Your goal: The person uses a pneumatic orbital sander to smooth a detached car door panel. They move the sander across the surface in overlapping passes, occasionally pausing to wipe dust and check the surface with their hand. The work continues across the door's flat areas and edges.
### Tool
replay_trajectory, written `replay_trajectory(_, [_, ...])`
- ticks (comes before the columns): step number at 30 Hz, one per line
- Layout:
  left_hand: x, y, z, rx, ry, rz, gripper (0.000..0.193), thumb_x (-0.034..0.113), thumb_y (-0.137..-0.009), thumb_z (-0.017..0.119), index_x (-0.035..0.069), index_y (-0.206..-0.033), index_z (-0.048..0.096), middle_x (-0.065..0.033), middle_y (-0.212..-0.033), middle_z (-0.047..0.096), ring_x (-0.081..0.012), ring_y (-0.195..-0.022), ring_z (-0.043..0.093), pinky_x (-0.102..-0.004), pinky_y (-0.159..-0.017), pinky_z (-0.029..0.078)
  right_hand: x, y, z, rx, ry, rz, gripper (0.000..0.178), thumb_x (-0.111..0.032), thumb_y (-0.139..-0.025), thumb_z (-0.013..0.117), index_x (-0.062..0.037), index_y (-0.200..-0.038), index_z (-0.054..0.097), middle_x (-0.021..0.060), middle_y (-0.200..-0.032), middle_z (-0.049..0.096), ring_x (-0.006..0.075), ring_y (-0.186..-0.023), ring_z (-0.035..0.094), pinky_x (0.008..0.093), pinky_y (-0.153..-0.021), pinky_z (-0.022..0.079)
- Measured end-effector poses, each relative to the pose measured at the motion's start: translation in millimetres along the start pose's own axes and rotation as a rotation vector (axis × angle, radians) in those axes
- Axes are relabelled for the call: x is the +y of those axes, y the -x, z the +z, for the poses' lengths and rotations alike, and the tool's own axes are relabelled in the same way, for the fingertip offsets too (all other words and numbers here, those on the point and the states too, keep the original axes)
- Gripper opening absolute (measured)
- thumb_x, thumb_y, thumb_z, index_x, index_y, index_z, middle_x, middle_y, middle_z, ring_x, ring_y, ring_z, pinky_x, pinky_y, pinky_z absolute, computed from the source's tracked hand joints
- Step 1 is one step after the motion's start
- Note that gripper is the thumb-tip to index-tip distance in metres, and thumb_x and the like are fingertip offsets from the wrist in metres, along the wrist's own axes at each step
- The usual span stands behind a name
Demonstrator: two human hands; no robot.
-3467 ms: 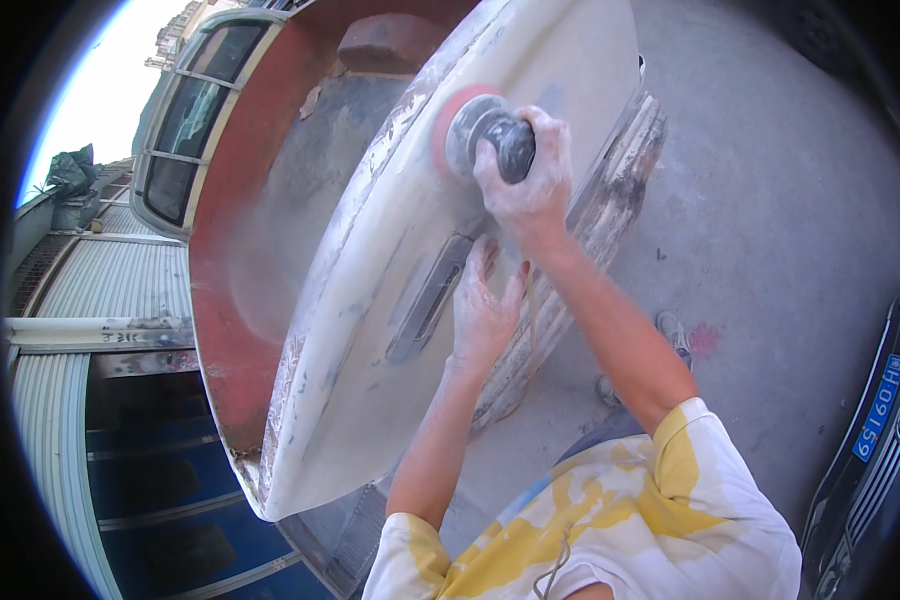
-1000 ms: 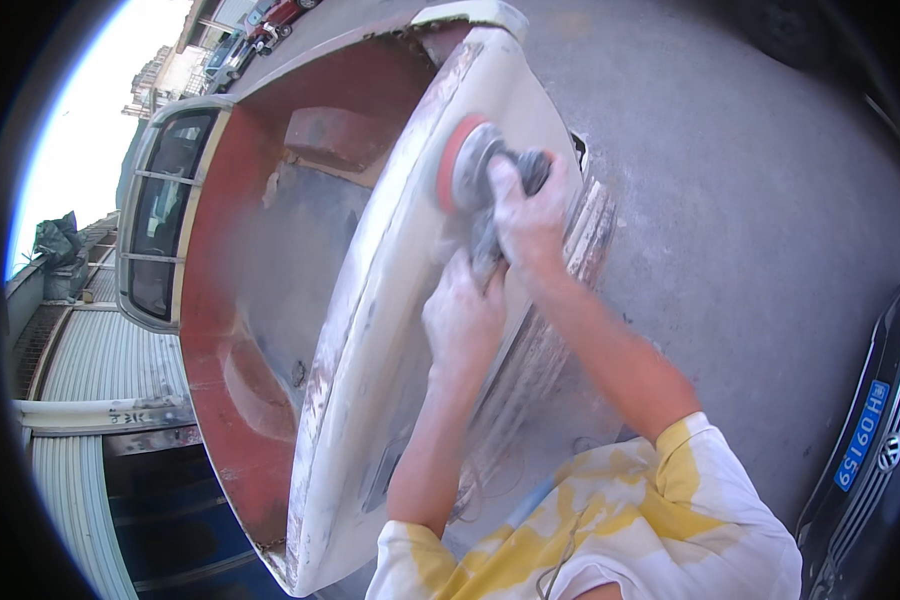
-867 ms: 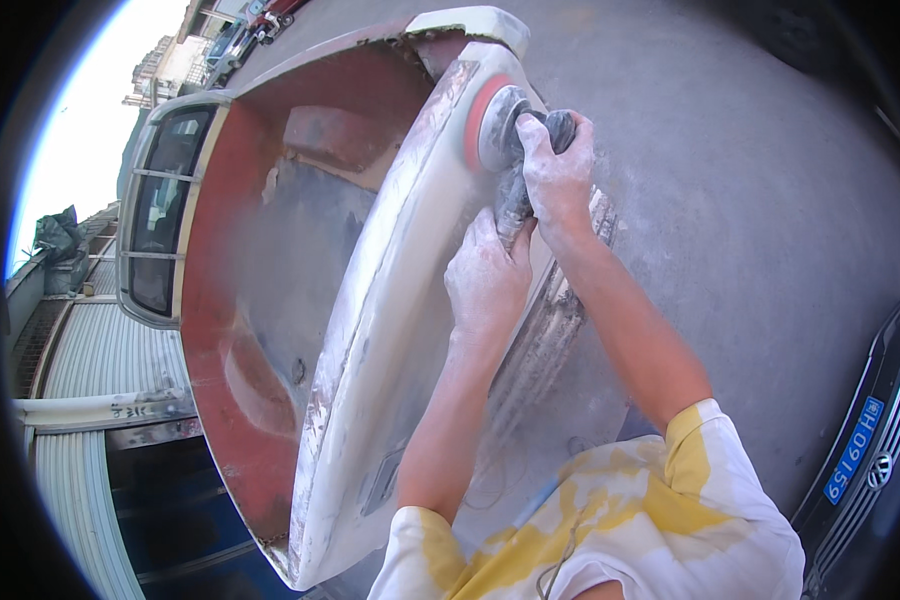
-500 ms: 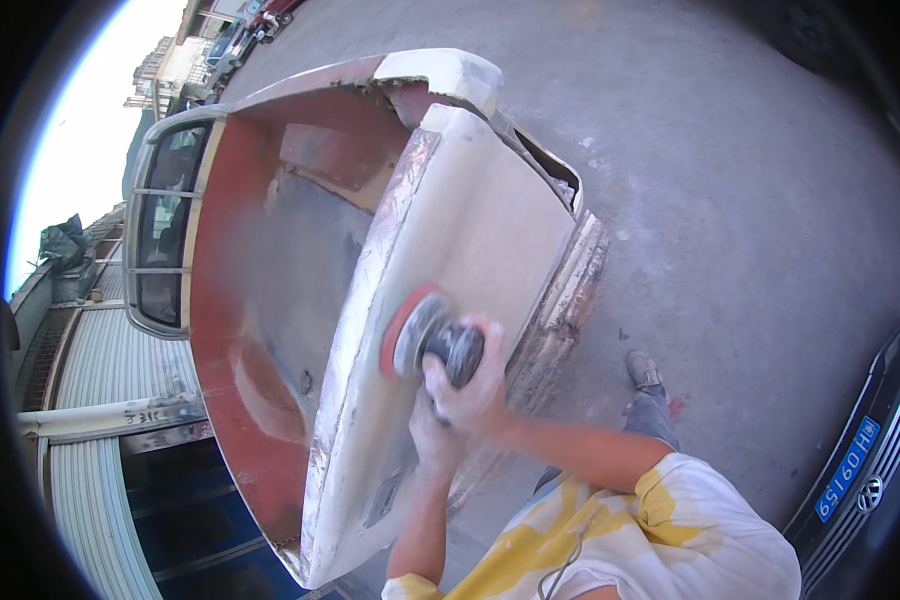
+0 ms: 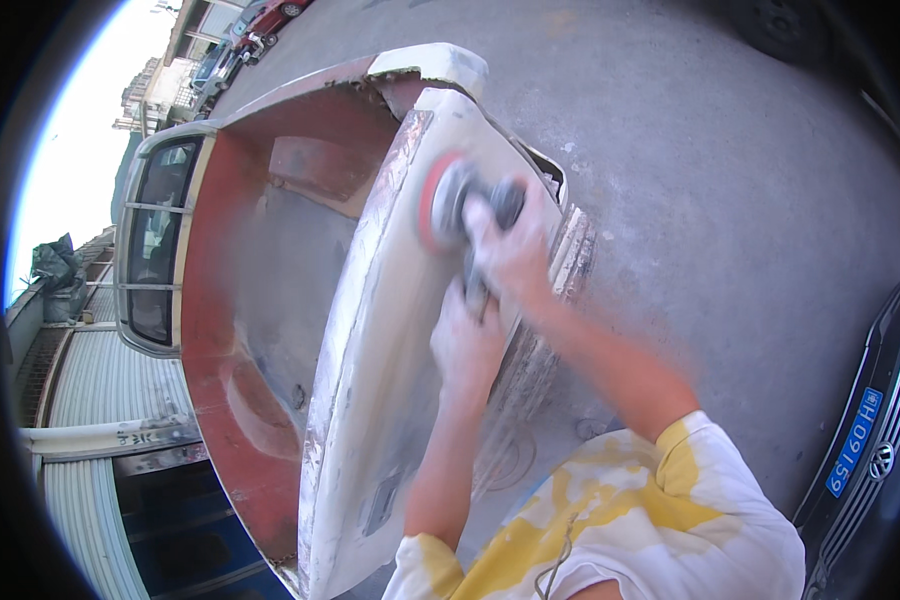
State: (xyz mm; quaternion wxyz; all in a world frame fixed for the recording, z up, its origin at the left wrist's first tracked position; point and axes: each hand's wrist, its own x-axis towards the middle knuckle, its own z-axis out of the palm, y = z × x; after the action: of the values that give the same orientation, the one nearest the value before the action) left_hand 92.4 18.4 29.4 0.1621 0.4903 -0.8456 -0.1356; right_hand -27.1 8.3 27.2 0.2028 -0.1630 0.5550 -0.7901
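Observation:
A round sander (image 5: 454, 203) with a red-edged pad presses against the pale outer face of a pickup truck's tailgate (image 5: 400, 370), toward its far end. My right hand (image 5: 515, 248) is closed around the dark body of the sander, with dust whitening the fingers. Below it, my left hand (image 5: 465, 338) wraps round the tool's grey rear handle. The tool and both hands are slightly blurred by motion. Worn patches and scraped paint run along the tailgate's top edge.
The truck's reddish cargo bed (image 5: 290, 240) lies beyond the tailgate, ending at the cab's rear window (image 5: 158, 240). A worn bumper (image 5: 570, 265) juts out under the tailgate. To the right, a dark car (image 5: 870, 450) stands on the concrete ground (image 5: 710, 230).
Both hands have carried the sander from the middle of the tailgate toward its far end. My left forearm now reaches further out, and the view has shifted slightly.

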Motion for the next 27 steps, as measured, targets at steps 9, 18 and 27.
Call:
replay_trajectory(9, [-34.2, 35.6, -6.5, 0.038, 0.036, 0.073, 0.050, 0.029, -0.093, 0.064, -0.003, -0.131, 0.055, -0.0281, -0.108, 0.067, -0.0486, -0.096, 0.065, -0.0535, -0.083, 0.053, 8.2, 41.5, -4.2, -0.155, -0.015, 0.085, 0.057, -0.028, -0.090, 0.074, -0.0021, -0.127, 0.041, 0.0178, -0.094, 0.061, 0.0246, -0.087, 0.064, 0.0402, -0.080, 0.053])
replay_trajectory(18, [11.9, -22.3, 23.6, -0.098, 0.149, 0.003, 0.044, 0.030, -0.095, 0.063, 0.000, -0.127, 0.056, -0.0286, -0.107, 0.067, -0.0492, -0.099, 0.064, -0.0538, -0.084, 0.051, 2.9, -32.1, -19.4, -0.115, 0.138, 0.034, 0.057, -0.028, -0.089, 0.074, 0.0011, -0.125, 0.042, 0.0216, -0.096, 0.063, 0.0304, -0.089, 0.068, 0.0402, -0.080, 0.054])
replay_trajectory(27, [11.6, -43.2, 68.5, -0.051, 0.258, 0.118, 0.028, 0.017, -0.093, 0.063, -0.001, -0.114, 0.059, -0.0272, -0.099, 0.069, -0.0493, -0.096, 0.065, -0.0516, -0.078, 0.052, 29.7, -71.6, -32.2, -0.034, 0.312, -0.020, 0.062, -0.030, -0.087, 0.073, 0.0031, -0.127, 0.041, 0.0322, -0.113, 0.059, 0.0456, -0.104, 0.062, 0.0494, -0.089, 0.050])
